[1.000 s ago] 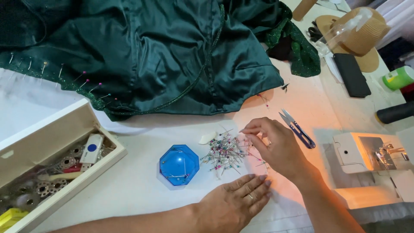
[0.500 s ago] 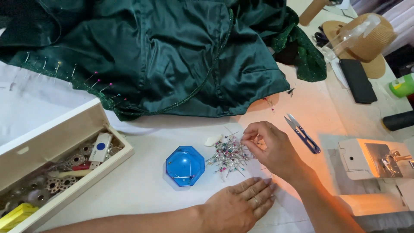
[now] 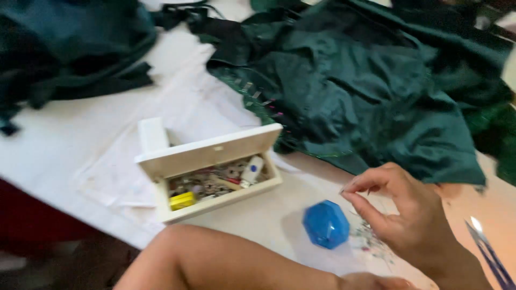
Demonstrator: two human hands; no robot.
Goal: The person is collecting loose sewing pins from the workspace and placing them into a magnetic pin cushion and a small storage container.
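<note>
Pinching over the pins
Right hand (image 3: 408, 215) hovers above the pins (image 3: 371, 241), thumb and forefinger nearly closed, contents unclear; blue box (image 3: 325, 224) just left; left hand (image 3: 376, 281) mostly hidden.

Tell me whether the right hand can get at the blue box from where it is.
Probably yes. The right hand hovers with pinched fingers just right of the blue box, and only bare white cloth lies between them.

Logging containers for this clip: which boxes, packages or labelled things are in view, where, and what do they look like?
White open box: centre table, rectangular, lid raised, small sewing bits inside.
Blue faceted container: right of the box, beside the right hand.
White tag-like piece with blue dot: inside the box.
No screens or signs.
</note>
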